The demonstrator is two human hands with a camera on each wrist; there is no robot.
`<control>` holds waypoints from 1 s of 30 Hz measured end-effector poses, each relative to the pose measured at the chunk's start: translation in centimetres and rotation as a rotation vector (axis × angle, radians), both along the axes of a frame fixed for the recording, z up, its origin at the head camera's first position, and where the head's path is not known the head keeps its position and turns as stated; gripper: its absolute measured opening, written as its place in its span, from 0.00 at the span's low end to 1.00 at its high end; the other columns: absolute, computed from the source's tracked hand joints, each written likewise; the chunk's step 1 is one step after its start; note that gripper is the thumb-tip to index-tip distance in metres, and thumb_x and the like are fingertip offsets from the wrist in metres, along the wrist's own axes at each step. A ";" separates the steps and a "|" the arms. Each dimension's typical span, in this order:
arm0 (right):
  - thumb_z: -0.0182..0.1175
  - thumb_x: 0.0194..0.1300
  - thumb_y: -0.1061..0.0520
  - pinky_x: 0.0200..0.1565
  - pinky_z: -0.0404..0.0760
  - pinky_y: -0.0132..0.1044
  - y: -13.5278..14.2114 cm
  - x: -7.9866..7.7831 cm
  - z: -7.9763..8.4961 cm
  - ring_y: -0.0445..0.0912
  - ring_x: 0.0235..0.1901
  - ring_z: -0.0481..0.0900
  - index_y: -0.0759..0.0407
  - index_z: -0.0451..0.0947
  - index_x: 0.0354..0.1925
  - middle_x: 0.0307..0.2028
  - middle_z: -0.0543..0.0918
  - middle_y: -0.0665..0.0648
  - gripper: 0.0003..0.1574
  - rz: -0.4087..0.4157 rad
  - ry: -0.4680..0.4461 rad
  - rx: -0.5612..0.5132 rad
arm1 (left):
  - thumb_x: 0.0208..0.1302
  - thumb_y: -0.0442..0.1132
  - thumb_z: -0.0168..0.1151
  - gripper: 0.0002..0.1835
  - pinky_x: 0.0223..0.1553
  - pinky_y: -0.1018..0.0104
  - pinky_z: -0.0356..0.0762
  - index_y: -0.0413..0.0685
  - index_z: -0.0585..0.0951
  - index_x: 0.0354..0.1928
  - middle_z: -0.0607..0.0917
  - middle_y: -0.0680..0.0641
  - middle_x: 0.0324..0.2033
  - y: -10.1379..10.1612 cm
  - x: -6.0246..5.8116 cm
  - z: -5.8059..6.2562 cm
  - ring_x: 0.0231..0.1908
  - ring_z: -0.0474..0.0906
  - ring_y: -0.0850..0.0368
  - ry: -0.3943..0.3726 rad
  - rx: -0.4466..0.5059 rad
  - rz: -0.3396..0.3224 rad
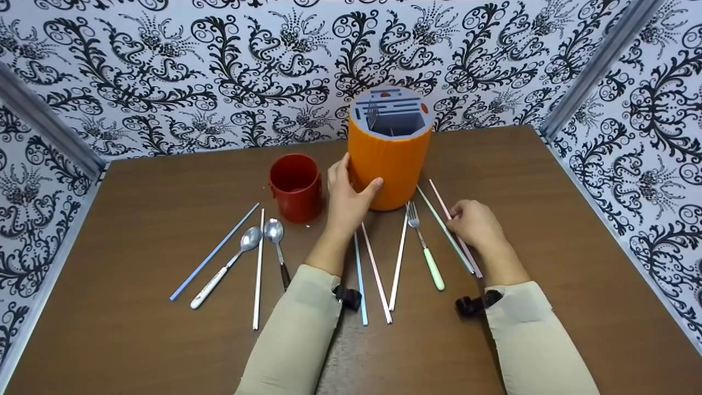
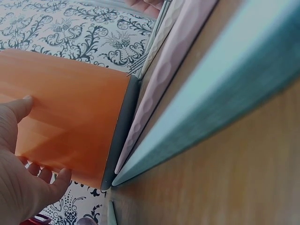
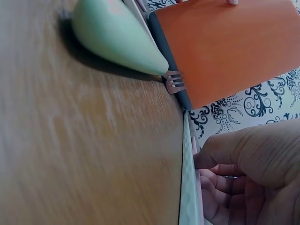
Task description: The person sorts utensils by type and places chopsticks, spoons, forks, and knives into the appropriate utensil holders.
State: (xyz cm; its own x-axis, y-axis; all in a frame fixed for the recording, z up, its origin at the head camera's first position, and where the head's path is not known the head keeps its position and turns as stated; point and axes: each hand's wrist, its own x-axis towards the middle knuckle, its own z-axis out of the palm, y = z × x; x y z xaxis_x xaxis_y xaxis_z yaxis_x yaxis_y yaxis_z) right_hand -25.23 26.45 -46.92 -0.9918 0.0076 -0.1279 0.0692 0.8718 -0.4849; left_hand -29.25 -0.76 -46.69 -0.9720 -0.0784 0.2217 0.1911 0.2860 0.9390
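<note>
An orange cylindrical cutlery holder (image 1: pixel 388 170) stands upright near the back wall, with fork tines showing in its slotted grey top. My left hand (image 1: pixel 346 206) holds its left side, thumb across the front and fingers around the side. To the right of the holder, my right hand (image 1: pixel 478 226) pinches a pink chopstick (image 1: pixel 438 195) lying slantwise at the table. A pale green chopstick (image 3: pixel 187 183) lies close beside it. Left of these is a fork (image 1: pixel 431 263) with a light green handle, tines toward the holder's base.
A red cup (image 1: pixel 300 204) stands left of the holder. Two spoons (image 1: pixel 222 277), a blue chopstick (image 1: pixel 214 252) and a white chopstick (image 1: pixel 259 274) lie farther left. Between my arms lie a light blue chopstick (image 1: pixel 360 285), another pink chopstick (image 1: pixel 377 271) and another white chopstick (image 1: pixel 398 263).
</note>
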 end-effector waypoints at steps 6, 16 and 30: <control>0.61 0.65 0.57 0.46 0.82 0.53 0.0 -0.1 0.0 0.57 0.40 0.83 0.70 0.83 0.50 0.41 0.87 0.65 0.20 -0.009 0.001 0.005 | 0.64 0.46 0.74 0.47 0.76 0.59 0.65 0.46 0.61 0.80 0.65 0.42 0.71 0.0 0.0 0.1 0.72 0.64 0.48 -0.009 0.002 -0.003; 0.61 0.64 0.57 0.48 0.81 0.56 0.0 0.0 -0.2 0.57 0.40 0.83 0.68 0.83 0.48 0.40 0.88 0.63 0.18 -0.026 0.013 0.016 | 0.63 0.46 0.75 0.47 0.77 0.59 0.64 0.46 0.62 0.79 0.66 0.42 0.71 0.1 -0.1 0.2 0.72 0.65 0.48 -0.002 -0.004 0.000; 0.62 0.64 0.55 0.44 0.80 0.53 0.3 0.0 0.0 0.56 0.37 0.80 0.68 0.83 0.46 0.36 0.86 0.63 0.19 -0.024 0.020 0.018 | 0.62 0.45 0.76 0.47 0.77 0.58 0.63 0.44 0.62 0.79 0.66 0.41 0.71 0.0 0.0 0.1 0.72 0.64 0.46 0.005 -0.004 0.011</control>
State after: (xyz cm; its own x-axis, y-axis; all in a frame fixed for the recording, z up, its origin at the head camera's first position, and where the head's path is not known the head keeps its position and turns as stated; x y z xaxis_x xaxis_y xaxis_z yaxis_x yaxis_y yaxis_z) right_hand -25.25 26.73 -46.96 -0.9936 0.0338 -0.1081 0.0811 0.8786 -0.4706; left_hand -29.27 -0.75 -46.61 -0.9699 -0.0878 0.2269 0.1927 0.2920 0.9368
